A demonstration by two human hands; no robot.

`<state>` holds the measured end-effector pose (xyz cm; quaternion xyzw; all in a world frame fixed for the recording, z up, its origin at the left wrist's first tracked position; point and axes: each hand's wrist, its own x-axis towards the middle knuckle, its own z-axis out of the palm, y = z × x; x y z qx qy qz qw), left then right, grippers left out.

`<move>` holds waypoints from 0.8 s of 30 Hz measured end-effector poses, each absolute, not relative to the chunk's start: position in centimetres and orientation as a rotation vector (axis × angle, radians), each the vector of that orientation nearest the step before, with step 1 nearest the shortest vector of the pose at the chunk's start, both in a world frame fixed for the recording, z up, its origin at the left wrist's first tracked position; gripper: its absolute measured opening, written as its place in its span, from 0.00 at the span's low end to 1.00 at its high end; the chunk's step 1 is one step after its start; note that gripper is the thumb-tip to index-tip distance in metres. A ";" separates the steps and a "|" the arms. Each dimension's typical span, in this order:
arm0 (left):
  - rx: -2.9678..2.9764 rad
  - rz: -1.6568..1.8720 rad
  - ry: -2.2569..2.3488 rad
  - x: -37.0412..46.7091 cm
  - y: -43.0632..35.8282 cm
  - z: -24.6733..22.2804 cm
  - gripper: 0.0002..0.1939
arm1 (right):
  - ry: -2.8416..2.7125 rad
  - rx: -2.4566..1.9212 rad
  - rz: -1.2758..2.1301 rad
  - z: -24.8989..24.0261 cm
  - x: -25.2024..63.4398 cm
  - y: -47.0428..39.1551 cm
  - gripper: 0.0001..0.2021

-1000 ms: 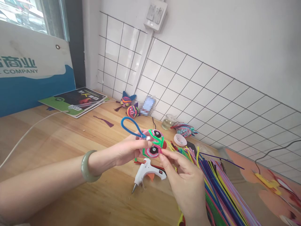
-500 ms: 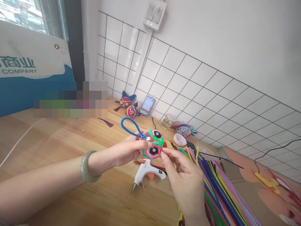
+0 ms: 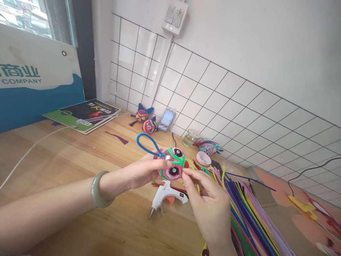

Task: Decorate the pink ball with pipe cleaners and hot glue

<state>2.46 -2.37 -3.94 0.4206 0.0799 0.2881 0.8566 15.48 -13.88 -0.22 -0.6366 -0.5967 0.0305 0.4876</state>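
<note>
Hardly anything had moved since the earlier frame — the fuzzy pipe-cleaner ornament [image 3: 179, 160] had sunk only a touch. It sat just beyond the white hot-glue gun [image 3: 166, 195], gripped between the left hand's [image 3: 145, 171] thumb and fingers. The right hand [image 3: 210, 204] had thumb and forefinger pinched narrow on its pink edge, beside the lower black eye [image 3: 174, 171]. Loose pipe cleaners [image 3: 247, 206] lay right of the gun. Light, even pressure probably suited this pinch best — with the left grip kept still.
</note>
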 end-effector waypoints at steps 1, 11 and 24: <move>0.886 0.605 0.169 2.5 -2.4 -3.9 0.16 | -1.451 -1.550 0.071 -0.2 15.5 -13.9 0.07; 0.896 0.602 0.194 2.5 -2.5 -3.7 0.16 | -1.437 -1.579 0.096 -0.2 15.5 -13.8 0.07; 0.896 0.602 0.172 2.5 -2.4 -3.9 0.13 | -1.257 -1.605 0.346 0.2 15.6 -14.1 0.10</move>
